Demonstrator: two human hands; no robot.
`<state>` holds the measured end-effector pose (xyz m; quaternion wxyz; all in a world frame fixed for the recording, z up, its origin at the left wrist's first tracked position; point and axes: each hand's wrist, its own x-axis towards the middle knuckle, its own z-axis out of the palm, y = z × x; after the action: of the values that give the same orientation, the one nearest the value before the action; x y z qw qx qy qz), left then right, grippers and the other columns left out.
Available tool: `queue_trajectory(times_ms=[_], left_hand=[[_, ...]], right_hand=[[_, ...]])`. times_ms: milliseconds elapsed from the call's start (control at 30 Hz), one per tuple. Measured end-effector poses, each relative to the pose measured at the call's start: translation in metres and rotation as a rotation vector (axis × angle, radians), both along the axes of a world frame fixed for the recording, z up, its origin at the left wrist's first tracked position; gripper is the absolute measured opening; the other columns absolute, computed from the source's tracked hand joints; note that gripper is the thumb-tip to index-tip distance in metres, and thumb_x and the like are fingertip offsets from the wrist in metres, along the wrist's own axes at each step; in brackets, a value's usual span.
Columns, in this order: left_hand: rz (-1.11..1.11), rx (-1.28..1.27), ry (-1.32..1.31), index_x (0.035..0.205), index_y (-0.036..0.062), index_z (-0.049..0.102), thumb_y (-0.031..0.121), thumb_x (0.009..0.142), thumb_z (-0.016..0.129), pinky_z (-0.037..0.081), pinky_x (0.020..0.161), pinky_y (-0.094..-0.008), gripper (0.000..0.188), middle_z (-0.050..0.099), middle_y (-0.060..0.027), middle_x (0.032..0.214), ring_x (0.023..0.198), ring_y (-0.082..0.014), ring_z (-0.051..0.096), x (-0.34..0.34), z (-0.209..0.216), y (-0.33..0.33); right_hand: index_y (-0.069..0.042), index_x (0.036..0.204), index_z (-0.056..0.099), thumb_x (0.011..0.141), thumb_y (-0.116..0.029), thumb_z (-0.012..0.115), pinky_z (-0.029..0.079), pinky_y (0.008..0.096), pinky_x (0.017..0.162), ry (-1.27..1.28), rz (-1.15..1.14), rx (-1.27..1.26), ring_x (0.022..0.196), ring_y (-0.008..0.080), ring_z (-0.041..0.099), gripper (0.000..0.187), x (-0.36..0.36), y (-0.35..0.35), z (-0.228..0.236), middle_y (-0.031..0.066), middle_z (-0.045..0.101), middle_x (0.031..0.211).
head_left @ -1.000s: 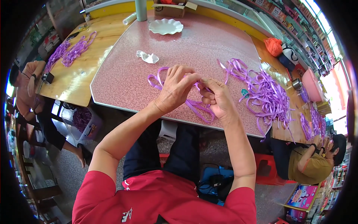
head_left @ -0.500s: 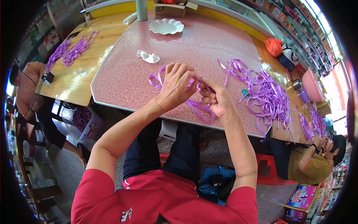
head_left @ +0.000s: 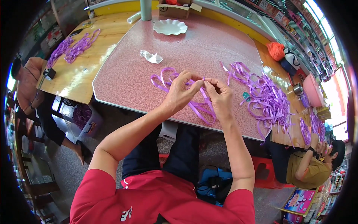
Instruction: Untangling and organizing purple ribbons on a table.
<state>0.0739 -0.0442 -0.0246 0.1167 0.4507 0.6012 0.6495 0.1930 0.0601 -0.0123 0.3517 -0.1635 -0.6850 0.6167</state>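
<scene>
Both hands meet above the near part of the pink speckled table (head_left: 123, 80), pinching a purple ribbon (head_left: 201, 115) between their fingertips. My left hand (head_left: 182, 89) grips it from the left, thumb and forefinger pressed together. From the other side, my right hand (head_left: 220, 96) pinches the same spot, fingers curled. Loops of the ribbon spread beyond my left hand and hang below both hands toward the table's front edge. The exact bit between the fingertips is too small to make out. To the right lies a large tangled heap of purple ribbons (head_left: 266, 97).
A crumpled white tissue (head_left: 151, 57) and a white scalloped plate (head_left: 170, 27) lie farther back. Behind stands an open cardboard box (head_left: 175, 11). More purple ribbons (head_left: 80, 47) rest on the wooden table at left. One person sits at each side; a pink basin (head_left: 313, 90) stands at right.
My left hand has turned, its thumb now showing and its fingertips meeting those of my right hand. The ribbon loops beyond it are more exposed. The view has shifted slightly.
</scene>
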Motion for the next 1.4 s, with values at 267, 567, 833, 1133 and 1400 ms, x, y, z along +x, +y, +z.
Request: queue_trajectory(times_ms=[267,567,833,1133,1400], left_hand=[[-0.202,0.046,-0.358,0.099,0.0003,0.067,0.02,0.095,0.066,0.046,0.079,-0.0256,0.02,0.063,-0.0011,0.09,0.089,-0.0073,0.055,-0.001,-0.004,0.001],[-0.26,0.196,-0.641,0.099,0.0026,0.066,0.018,0.095,0.065,0.044,0.084,-0.0247,0.016,0.066,-0.0016,0.093,0.089,-0.0083,0.058,0.009,-0.006,0.007],[-0.157,-0.025,-0.311,0.103,0.0015,0.065,0.02,0.095,0.065,0.047,0.081,-0.025,0.02,0.063,-0.0014,0.092,0.088,-0.0076,0.056,-0.001,-0.007,0.002],[-0.019,-0.036,-0.023,0.097,-0.0005,0.064,0.016,0.093,0.067,0.046,0.075,-0.0253,0.017,0.06,-0.0008,0.088,0.085,-0.0081,0.054,-0.01,-0.013,0.003],[-0.011,-0.008,-0.01,0.096,-0.0001,0.064,0.016,0.093,0.067,0.045,0.075,-0.0257,0.016,0.061,-0.0014,0.088,0.086,-0.0083,0.054,-0.007,-0.015,0.003]], right_hand=[[-0.003,0.102,0.069,0.092,-0.013,0.068,0.038,0.0156,0.049,-0.074,0.113,-0.243,0.061,-0.0007,0.047,0.014,0.008,0.004,0.006,-0.0024,0.065,0.082],[-0.004,0.098,0.068,0.091,-0.01,0.067,0.033,0.0154,0.043,0.054,0.17,-0.46,0.055,-0.0007,0.045,0.01,0.004,0.002,0.013,-0.0005,0.065,0.081],[-0.003,0.099,0.068,0.091,-0.012,0.068,0.036,0.0164,0.05,-0.079,0.049,-0.18,0.06,0.0001,0.047,0.012,0.005,0.001,0.014,-0.0017,0.065,0.08],[0.001,0.102,0.068,0.089,-0.004,0.068,0.05,0.0207,0.072,-0.238,-0.011,0.362,0.084,0.0065,0.062,0.014,0.01,0.007,0.019,0.0035,0.067,0.095],[-0.005,0.096,0.074,0.085,-0.008,0.073,0.042,0.0235,0.061,-0.3,-0.164,0.609,0.07,0.008,0.053,0.011,0.015,0.0,0.029,0.0013,0.059,0.078]])
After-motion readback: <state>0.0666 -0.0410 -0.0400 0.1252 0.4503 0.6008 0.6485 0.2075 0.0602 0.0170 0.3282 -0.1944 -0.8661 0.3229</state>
